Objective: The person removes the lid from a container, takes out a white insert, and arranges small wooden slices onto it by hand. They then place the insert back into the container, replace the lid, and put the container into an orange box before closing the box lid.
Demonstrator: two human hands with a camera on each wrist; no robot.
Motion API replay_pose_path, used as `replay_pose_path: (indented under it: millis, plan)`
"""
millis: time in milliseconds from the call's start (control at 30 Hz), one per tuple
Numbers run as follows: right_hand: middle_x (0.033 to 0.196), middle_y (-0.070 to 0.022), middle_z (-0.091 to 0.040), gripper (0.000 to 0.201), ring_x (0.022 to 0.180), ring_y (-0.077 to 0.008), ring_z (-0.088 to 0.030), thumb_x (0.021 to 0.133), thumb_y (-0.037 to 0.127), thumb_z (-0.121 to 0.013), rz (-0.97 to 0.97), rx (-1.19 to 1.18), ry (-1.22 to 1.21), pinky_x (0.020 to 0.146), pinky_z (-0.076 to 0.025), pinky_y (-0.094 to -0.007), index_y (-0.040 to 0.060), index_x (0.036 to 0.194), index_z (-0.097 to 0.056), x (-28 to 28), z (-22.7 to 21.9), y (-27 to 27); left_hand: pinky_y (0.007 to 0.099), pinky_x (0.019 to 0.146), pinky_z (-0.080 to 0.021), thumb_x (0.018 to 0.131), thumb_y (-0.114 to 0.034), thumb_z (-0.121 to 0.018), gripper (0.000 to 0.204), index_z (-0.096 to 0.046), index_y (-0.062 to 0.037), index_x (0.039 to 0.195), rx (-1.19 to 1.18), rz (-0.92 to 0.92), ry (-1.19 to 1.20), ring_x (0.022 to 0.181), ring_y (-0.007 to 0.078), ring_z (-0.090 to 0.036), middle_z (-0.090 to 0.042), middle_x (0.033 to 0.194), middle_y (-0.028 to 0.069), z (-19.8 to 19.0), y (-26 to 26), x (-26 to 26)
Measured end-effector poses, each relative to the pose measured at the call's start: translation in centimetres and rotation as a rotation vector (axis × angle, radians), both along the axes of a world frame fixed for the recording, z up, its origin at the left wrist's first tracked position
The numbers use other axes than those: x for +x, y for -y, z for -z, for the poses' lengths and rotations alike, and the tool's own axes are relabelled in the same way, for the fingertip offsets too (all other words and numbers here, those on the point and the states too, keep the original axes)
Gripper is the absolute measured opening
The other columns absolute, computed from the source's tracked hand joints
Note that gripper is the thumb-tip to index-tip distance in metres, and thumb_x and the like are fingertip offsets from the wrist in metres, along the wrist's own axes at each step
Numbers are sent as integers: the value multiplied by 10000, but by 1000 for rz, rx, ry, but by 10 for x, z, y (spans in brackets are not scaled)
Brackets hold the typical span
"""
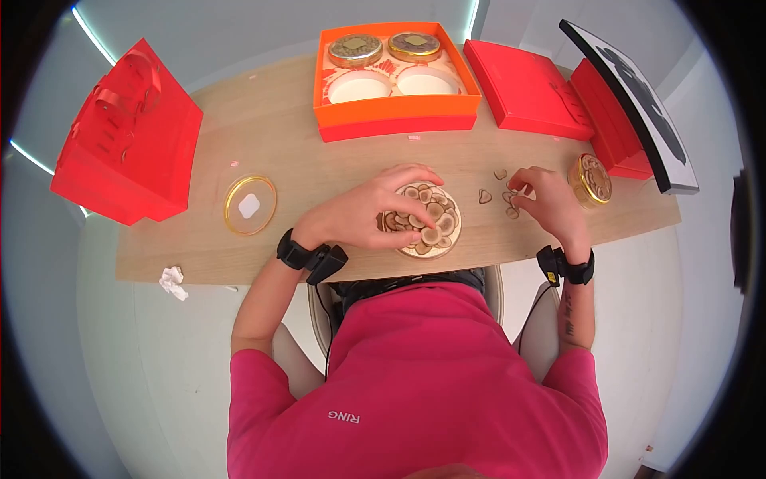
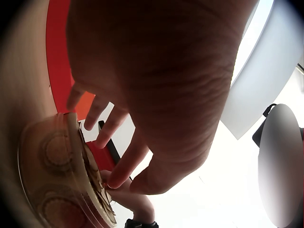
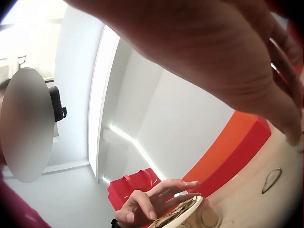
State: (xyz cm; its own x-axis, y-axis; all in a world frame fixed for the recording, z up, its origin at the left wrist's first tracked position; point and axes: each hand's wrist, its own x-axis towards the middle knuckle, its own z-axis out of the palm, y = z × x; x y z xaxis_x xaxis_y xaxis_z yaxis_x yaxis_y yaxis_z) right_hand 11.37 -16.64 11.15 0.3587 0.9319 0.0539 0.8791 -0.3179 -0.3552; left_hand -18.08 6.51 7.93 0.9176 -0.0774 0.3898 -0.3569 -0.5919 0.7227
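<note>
A round clear jar (image 1: 449, 239) filled with dried slices stands near the table's front edge; its side with slices against the wall shows in the left wrist view (image 2: 57, 175). The left hand (image 1: 371, 211) arches over it, thumb and fingertips at the slices on top, fingers loosely bent. To the right, the right hand (image 1: 552, 206) reaches down to a few loose slices (image 1: 512, 213) on the table, thumb and index finger close together at them; whether a slice is pinched is hidden. Two more slices (image 1: 484, 196) lie just left of that hand.
A gold-rimmed lid (image 1: 227, 209) lies at left, near a red bag (image 1: 171, 152). Behind stands an orange-red box (image 1: 399, 125) with two filled jars and two round recesses. At right are a red box lid (image 1: 527, 88), a filled jar (image 1: 589, 182) and a black-framed panel (image 1: 638, 88).
</note>
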Motion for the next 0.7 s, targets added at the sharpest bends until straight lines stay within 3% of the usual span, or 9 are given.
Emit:
replay_pose_path:
  millis: [133,233,333,433,533,633,700]
  plan:
    - [1048,-134,-771,253,951,-276,-743,915,106,-868,-52,44,-59,886,-587,-417,20,1143,-799,-7,10,-12,503,1283,-437,906,-114,-875,224,-880,-99,1129,-5,6,-4,1536,392,-533,-592,1615,183,0,0,1]
    - [1078,-166,-766,216,1026,-373,-749,914,127,-828,-91,17,-106,909,-583,-486,32,1106,-797,-16,12,-23,507,1292,-427,903,-108,-869,203,-883,-98,1106,-2,6,-10,1542,398,-526,-600,1613,185,-2,0,0]
    - [1078,-170,-762,207,1020,-374,-745,906,121,-834,-126,16,-137,914,-581,-485,32,1089,-795,-12,19,-25,507,1295,-425,900,-105,-863,194,-885,-96,1092,-21,21,-12,1549,400,-521,-610,1608,187,-1,0,0]
    - [999,-114,-756,215,885,-253,-724,918,102,-876,-121,41,-85,842,-585,-411,7,1081,-772,-10,22,-25,511,1300,-419,897,-103,-860,198,-882,-96,1094,-1,27,2,1555,398,-517,-617,1602,186,-1,0,0]
    - [969,-95,-770,161,823,-216,-712,942,74,-859,-58,-25,-226,772,-574,-379,12,1057,-766,-17,6,-23,514,1291,-434,902,-105,-859,184,-874,-84,1085,-12,21,-1,1555,398,-522,-624,1598,182,-3,1,1]
    - [942,-75,-780,117,785,-183,-704,961,51,-843,-231,170,-240,708,-546,-338,15,1040,-765,-25,1,-21,500,1268,-465,926,-120,-854,216,-849,-76,1138,-36,4,4,1545,384,-541,-632,1586,169,-2,1,0]
    - [940,-67,-783,104,793,-180,-708,966,51,-839,-214,184,-287,702,-534,-329,20,1038,-771,-41,-12,-20,489,1251,-482,955,-134,-844,247,-812,-64,1190,-19,-38,-16,1526,369,-564,-641,1573,163,-3,2,0]
